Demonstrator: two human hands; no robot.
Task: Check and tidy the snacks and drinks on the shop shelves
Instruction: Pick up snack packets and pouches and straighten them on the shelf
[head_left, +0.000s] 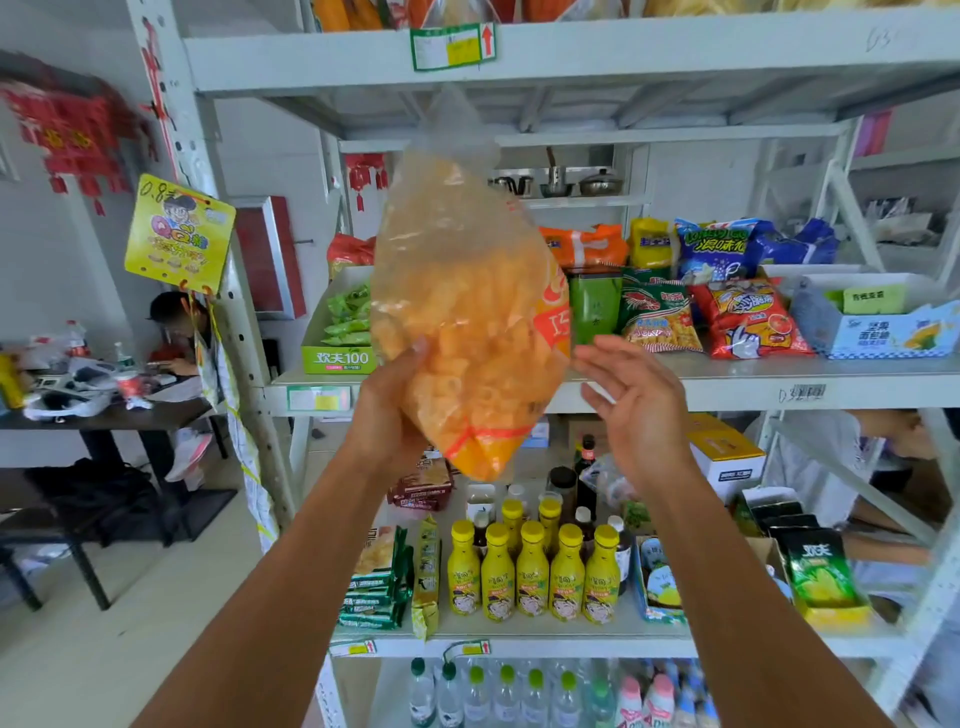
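Shelving (727, 387) of pale grey metal fills the view, with packets on its middle level, bottles and cartons on the one below, and water bottles (493, 696) at the bottom.

Held up in front of the middle level is a big clear snack bag (462, 312), full of orange puffed pieces. Its empty, crumpled top reaches up toward the upper shelf and its tied lower corner hangs below the middle shelf's edge. It stands nearly upright, leaning a little to the left.

The left hand (395, 410) grips the bag low on its left side. The thumb lies across the front of the plastic, and the other fingers are curled round behind it, out of sight.

The right hand (634, 415) holds nothing. Its palm is turned toward the bag and its fingers (597, 358) are loosely spread and slightly bent, their tips just beside the bag's right edge. Whether they touch the plastic cannot be told.

A row of yellow bottles (532, 571) stands on the lower level beneath the bag. A green box (340, 358) sits on the middle level to the bag's left, and a red packet (748, 319) lies to its right.
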